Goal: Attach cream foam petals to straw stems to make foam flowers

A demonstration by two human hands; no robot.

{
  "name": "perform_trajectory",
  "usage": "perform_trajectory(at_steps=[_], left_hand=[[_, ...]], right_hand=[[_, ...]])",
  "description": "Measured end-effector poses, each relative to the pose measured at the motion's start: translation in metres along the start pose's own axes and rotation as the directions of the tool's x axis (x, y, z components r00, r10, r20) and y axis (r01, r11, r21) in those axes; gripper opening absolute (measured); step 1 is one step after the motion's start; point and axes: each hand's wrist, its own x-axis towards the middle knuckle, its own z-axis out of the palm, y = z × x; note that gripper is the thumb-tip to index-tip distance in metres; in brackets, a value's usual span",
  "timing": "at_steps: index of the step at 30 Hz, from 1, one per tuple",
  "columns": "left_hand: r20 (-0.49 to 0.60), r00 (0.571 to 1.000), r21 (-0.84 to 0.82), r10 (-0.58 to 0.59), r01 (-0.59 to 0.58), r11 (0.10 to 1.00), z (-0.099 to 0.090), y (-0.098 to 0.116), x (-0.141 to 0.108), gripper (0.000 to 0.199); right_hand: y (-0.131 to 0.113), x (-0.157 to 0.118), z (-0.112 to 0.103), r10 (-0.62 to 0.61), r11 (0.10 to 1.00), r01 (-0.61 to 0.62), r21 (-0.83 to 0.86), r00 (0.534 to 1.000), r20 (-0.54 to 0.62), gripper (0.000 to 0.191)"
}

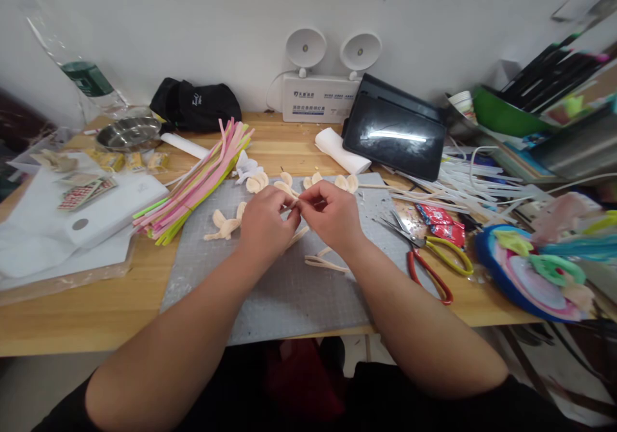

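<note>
My left hand (264, 223) and my right hand (330, 212) meet over the grey mat (270, 297), fingertips pinched together on a thin cream foam strip (295, 204). Its loose end trails under my left hand. Several finished cream loop shapes (222, 224) lie on the mat to the left and along its far edge (346, 182). Two loose cream strips (324, 262) lie just below my right wrist.
A bundle of pink, yellow and green foam strips (197, 184) lies left of the mat. Scissors and pliers (434, 258) rest at the right, beside red packets (438, 221) and white sticks (477, 181). A black case (395, 133), a black bag (195, 104) and white sheets (72, 226) surround the area.
</note>
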Motion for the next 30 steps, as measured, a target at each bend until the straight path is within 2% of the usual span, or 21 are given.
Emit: perform_trajectory(at_steps=[7, 11, 13, 15, 19, 22, 26, 30], left_hand=[[-0.020, 0.999, -0.099, -0.026, 0.024, 0.995, 0.002, -0.001, 0.002, 0.013], [0.016, 0.990, -0.240, -0.140, 0.140, 0.961, 0.004, 0.001, 0.002, 0.010], [0.085, 0.975, -0.331, -0.208, 0.224, 0.917, 0.005, 0.000, 0.002, 0.013], [0.181, 0.958, -0.393, -0.224, 0.279, 0.876, 0.004, -0.002, 0.003, 0.017], [0.403, 0.906, -0.416, -0.128, 0.306, 0.856, -0.006, -0.007, 0.007, 0.017], [0.496, 0.865, -0.390, -0.083, 0.307, 0.868, -0.014, -0.008, 0.011, 0.014], [0.500, 0.864, -0.409, -0.060, 0.297, 0.863, -0.018, -0.007, 0.012, 0.014], [0.444, 0.892, -0.567, -0.089, 0.356, 0.743, -0.011, -0.004, 0.009, 0.022]], right_hand=[[-0.002, 0.000, 0.001, 0.051, 0.998, -0.049, 0.048, 0.998, -0.048, 0.001], [-0.003, 0.001, 0.002, 0.095, 0.992, -0.090, 0.093, 0.994, -0.047, 0.003], [-0.003, 0.002, 0.000, 0.096, 0.990, -0.092, 0.104, 0.995, -0.038, 0.003], [-0.002, 0.004, -0.004, 0.096, 0.989, -0.095, 0.115, 0.995, -0.003, 0.003], [0.003, 0.010, -0.013, 0.130, 0.978, -0.154, 0.139, 0.978, 0.165, 0.005], [0.009, 0.012, -0.015, 0.149, 0.964, -0.200, 0.177, 0.952, 0.266, 0.009], [0.012, 0.012, -0.011, 0.174, 0.938, -0.243, 0.247, 0.947, 0.268, 0.009], [0.011, 0.011, -0.009, 0.194, 0.914, -0.260, 0.313, 0.955, 0.226, 0.008]])
